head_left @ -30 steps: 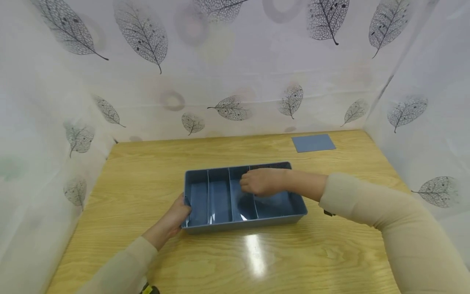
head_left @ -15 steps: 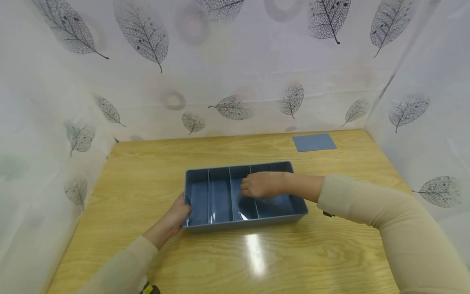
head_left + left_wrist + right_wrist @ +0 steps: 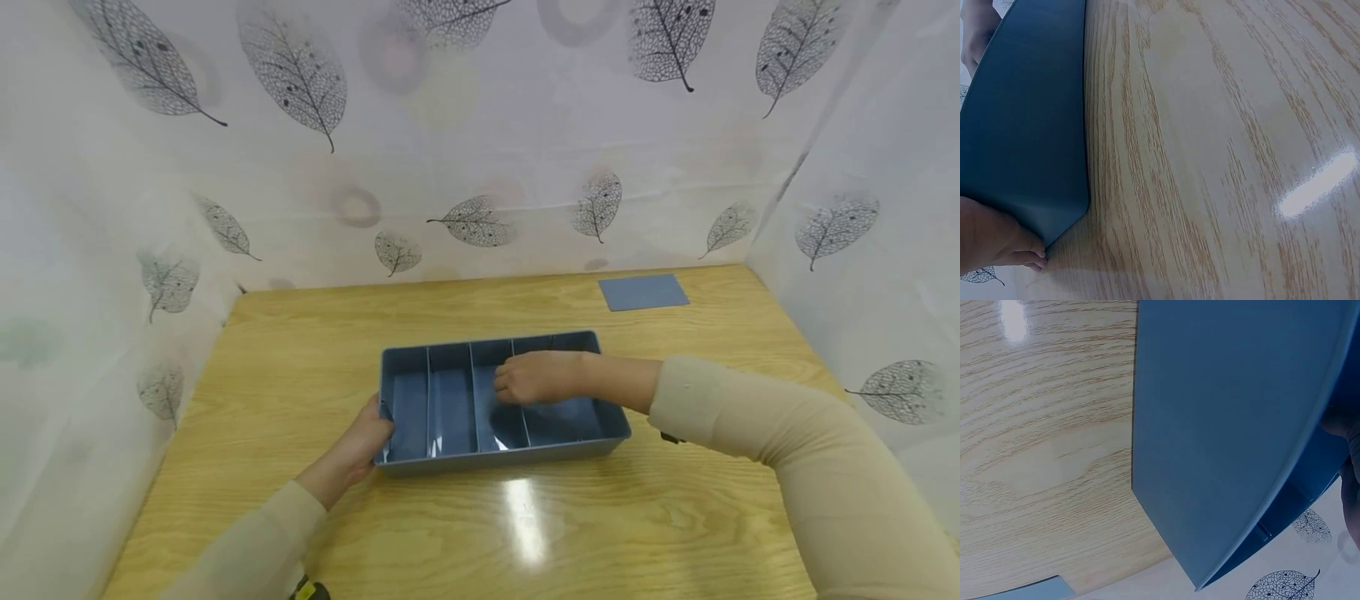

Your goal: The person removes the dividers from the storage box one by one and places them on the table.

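Tray point(image 3: 510, 460), blue rectangular divided plastic, at twelve o'clock: left hand point(image 3: 367, 435) grips its nine-o'clock end (I'd brace that firmly, level), right hand point(image 3: 536, 377) is over its interior, grip I can't tell.

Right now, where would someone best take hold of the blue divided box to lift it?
Probably by the short right end wall, coming from the right: it stands upright, thin-rimmed, and the left grip holds the opposite end, so the long box should lift level.
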A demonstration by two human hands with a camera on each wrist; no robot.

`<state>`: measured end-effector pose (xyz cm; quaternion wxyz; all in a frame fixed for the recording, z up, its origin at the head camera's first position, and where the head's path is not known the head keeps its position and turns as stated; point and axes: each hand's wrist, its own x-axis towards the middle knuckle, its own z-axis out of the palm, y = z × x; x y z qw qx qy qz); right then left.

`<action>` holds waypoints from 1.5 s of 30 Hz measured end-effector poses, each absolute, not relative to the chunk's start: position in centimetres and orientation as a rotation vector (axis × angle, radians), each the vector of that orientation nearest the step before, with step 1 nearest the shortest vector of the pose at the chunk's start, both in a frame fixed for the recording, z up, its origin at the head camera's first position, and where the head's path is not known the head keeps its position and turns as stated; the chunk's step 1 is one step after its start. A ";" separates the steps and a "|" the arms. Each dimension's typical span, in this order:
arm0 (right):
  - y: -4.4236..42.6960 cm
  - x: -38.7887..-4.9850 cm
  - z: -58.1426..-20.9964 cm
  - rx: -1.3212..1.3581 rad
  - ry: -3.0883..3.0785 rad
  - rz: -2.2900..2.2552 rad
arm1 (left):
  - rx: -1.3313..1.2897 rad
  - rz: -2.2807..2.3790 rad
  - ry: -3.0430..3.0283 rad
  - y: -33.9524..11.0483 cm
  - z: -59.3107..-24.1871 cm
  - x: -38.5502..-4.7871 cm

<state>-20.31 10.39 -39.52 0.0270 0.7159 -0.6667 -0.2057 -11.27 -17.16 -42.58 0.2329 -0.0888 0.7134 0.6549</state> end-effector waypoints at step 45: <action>11.2 -19.5 -32.0 2.138 -2.062 -0.539 | -0.250 1.764 1.972 -17.1 -42.5 -11.2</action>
